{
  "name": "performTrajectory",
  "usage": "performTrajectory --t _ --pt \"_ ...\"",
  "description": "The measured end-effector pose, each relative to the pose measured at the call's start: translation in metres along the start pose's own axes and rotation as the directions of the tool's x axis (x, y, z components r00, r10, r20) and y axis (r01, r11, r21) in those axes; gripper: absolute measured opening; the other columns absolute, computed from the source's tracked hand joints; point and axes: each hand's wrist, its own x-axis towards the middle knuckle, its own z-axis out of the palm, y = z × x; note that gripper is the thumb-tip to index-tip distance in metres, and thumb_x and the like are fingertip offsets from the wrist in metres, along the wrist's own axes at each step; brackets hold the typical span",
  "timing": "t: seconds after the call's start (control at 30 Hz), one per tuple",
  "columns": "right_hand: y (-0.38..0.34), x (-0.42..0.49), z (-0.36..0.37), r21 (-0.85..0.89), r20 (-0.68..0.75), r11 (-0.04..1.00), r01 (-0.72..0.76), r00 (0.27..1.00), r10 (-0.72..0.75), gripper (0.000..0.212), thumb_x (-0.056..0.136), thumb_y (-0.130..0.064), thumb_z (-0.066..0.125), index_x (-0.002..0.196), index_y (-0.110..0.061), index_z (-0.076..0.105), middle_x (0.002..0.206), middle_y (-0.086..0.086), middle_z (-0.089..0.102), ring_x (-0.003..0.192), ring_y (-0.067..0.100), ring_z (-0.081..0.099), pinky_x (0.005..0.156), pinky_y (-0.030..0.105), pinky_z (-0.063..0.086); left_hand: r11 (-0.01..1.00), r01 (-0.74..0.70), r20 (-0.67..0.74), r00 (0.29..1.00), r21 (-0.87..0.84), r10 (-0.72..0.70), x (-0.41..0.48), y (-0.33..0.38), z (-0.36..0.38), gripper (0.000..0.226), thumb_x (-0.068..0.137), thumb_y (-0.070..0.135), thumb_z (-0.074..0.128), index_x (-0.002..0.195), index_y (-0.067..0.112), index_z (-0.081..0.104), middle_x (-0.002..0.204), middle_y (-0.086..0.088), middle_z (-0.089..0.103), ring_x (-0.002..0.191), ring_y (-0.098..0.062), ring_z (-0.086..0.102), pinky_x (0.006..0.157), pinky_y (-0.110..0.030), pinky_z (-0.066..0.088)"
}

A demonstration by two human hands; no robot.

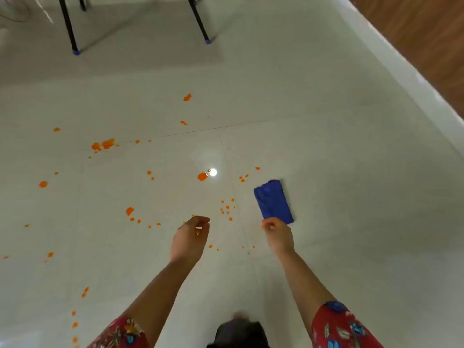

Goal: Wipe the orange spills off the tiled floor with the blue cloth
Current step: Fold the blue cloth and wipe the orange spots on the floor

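Several orange spills dot the pale tiled floor (326, 146): a large blot (108, 143) at the left, one (202, 176) by the light's reflection, another (129, 210) nearer me, and small drops (227, 209) just left of the cloth. The blue cloth (273, 200) is a folded rectangle to the right of the spills. My right hand (278, 236) is closed at the cloth's near edge and appears to grip it. My left hand (192, 238) hovers over the drops with loosely curled fingers and holds nothing. Both arms wear red patterned sleeves.
Two black furniture legs with purple feet (76, 52) (207, 41) stand at the far side. A white skirting (401, 71) and a wooden wall (426, 33) run along the right. A dark shape (238, 332) lies at the bottom edge.
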Motion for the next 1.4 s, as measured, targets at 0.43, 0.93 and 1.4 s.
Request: performTrajectory --t 0.43,0.93,1.4 --pt "0.077 0.155 0.085 -0.646 -0.126 0.752 0.134 0.952 -0.277 0.066 0.099 -0.040 0.044 0.152 -0.012 0.016 0.160 0.007 0.017 0.146 0.023 0.021 0.111 0.035 0.034 0.869 0.086 0.074 0.996 -0.487 -0.056 0.098 -0.037 0.108 0.022 0.093 0.014 0.048 0.102 0.022 0.067 0.103 0.005 0.068 0.098 -0.015 0.062 0.073 -0.020 0.044" --pt "0.014 0.103 0.039 0.799 -0.099 0.593 0.097 0.995 -0.030 0.020 0.095 -0.006 0.051 0.077 -0.009 0.059 0.074 0.004 0.063 0.070 0.021 0.059 0.064 0.028 0.048 0.833 0.274 0.315 0.940 -0.481 -0.128 0.121 -0.051 0.106 0.036 0.098 0.032 0.046 0.128 0.015 0.055 0.131 -0.001 0.057 0.116 -0.016 0.053 0.107 -0.035 0.036" --pt "-0.022 0.033 0.046 0.889 0.050 0.458 -0.021 0.997 -0.052 0.028 0.099 -0.018 0.045 0.095 -0.008 0.071 0.097 0.008 0.072 0.090 0.022 0.067 0.077 0.032 0.054 0.489 0.376 0.377 0.921 -0.787 -0.101 0.117 -0.069 0.078 0.035 0.095 0.036 0.050 0.121 0.015 0.060 0.111 -0.011 0.070 0.093 -0.025 0.067 0.075 -0.038 0.055"
